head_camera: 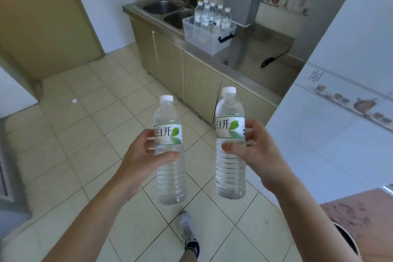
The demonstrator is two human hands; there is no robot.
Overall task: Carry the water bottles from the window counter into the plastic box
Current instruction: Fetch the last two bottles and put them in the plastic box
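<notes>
Two clear water bottles with white caps are held upright above the tiled floor (89, 134), apart from each other. The left hand (141, 151) grasps the left bottle (170, 155) at its label, fingers wrapped round; the right hand (253, 144) grasps the right bottle (230, 147) likewise. Each white label carries a green leaf and the legible characters "白开"; smaller print is unreadable. Ahead, the plastic box (207, 36) sits on the steel counter (265, 49) just beside the double sink (170, 11), near the counter's front edge, with six bottles (212, 14) standing inside. Open floor lies between the person and the cabinet fronts (200, 83); a white wall (340, 91) closes the right side.
</notes>
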